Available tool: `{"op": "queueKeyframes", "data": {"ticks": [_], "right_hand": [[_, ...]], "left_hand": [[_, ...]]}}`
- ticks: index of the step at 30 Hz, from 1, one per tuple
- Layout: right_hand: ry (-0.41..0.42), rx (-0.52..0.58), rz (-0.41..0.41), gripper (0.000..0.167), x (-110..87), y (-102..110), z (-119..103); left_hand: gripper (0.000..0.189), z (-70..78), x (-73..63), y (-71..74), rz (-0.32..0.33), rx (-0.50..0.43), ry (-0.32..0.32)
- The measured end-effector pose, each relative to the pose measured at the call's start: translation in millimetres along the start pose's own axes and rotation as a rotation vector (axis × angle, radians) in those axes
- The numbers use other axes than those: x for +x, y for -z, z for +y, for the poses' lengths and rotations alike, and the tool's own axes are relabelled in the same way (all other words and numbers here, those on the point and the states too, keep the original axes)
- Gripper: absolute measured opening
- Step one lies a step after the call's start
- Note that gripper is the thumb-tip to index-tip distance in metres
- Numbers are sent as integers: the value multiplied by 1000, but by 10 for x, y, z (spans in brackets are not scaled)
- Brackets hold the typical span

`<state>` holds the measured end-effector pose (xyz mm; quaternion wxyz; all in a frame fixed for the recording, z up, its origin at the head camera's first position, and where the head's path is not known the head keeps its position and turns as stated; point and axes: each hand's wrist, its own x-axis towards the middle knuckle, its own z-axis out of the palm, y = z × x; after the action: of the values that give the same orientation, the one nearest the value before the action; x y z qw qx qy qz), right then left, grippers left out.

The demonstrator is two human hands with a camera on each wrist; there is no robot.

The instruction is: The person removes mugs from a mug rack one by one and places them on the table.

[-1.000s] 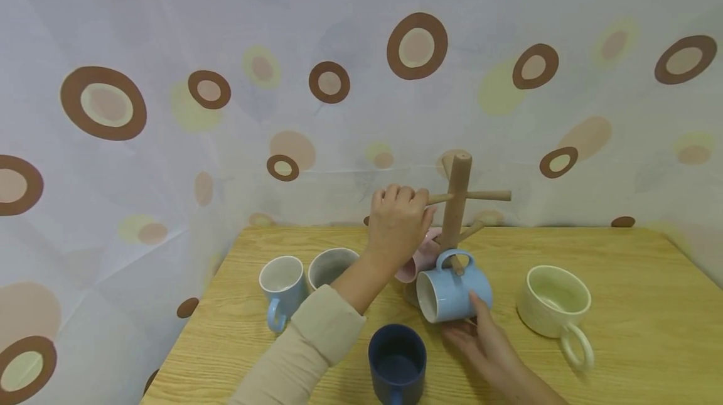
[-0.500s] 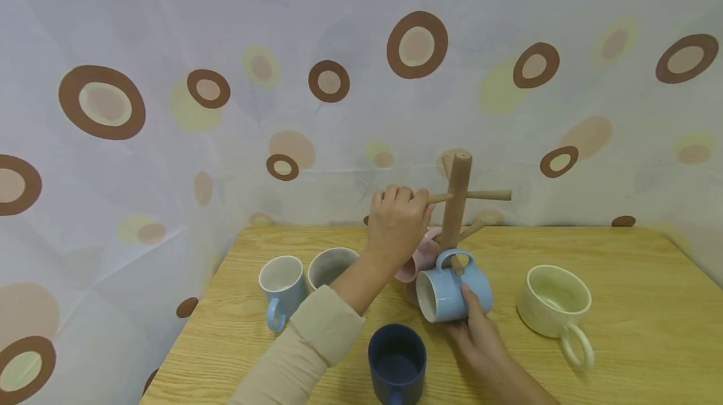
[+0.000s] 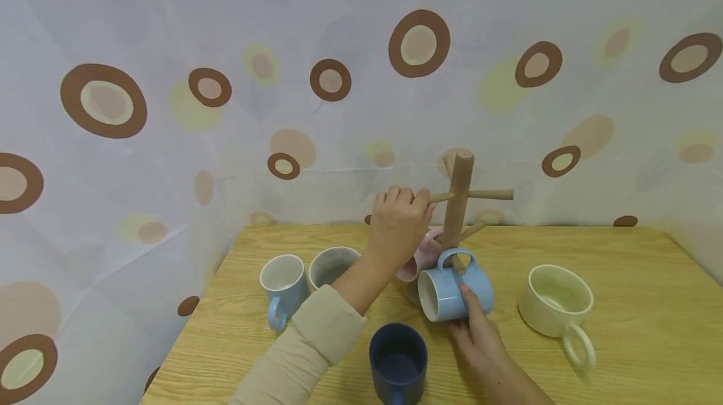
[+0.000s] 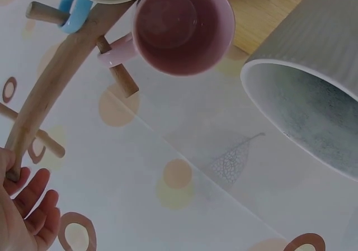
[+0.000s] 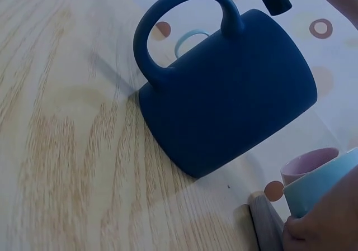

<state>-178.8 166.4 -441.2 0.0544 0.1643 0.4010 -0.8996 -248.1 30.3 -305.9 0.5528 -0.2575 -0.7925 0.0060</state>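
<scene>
A wooden mug tree (image 3: 460,201) stands tilted in the head view. My left hand (image 3: 398,223) holds the end of its upper left peg. Below, a light blue mug (image 3: 446,298) lies sideways, its handle looped over a low front peg (image 4: 47,13). My right hand (image 3: 480,336) holds this mug from below, thumb on its side near the handle and fingers under it, partly hidden. A pink mug (image 4: 184,30) hangs by its handle on another low peg, behind the left wrist in the head view.
A navy mug (image 3: 398,364) stands in front, between the forearms. Left are a second light blue mug (image 3: 288,295) and a grey-white cup (image 3: 333,254), partly behind the left sleeve. A pale green mug (image 3: 545,314) stands right on the wooden table (image 3: 638,304).
The right thumb has shifted up the light blue mug's side toward its handle. The left hand keeps its hold on the peg, and the mugs stay where they were.
</scene>
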Motion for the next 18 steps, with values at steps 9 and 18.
{"op": "queueKeyframes", "data": {"ticks": [9,18], "right_hand": [[-41,109,-61,88,2,9,-4],[-89,114,-77,87,20,23,-4]], "left_hand": [[17,0,-5,-5,10,-6,-2],[17,12,-14,-2,-10,-13,4]]}}
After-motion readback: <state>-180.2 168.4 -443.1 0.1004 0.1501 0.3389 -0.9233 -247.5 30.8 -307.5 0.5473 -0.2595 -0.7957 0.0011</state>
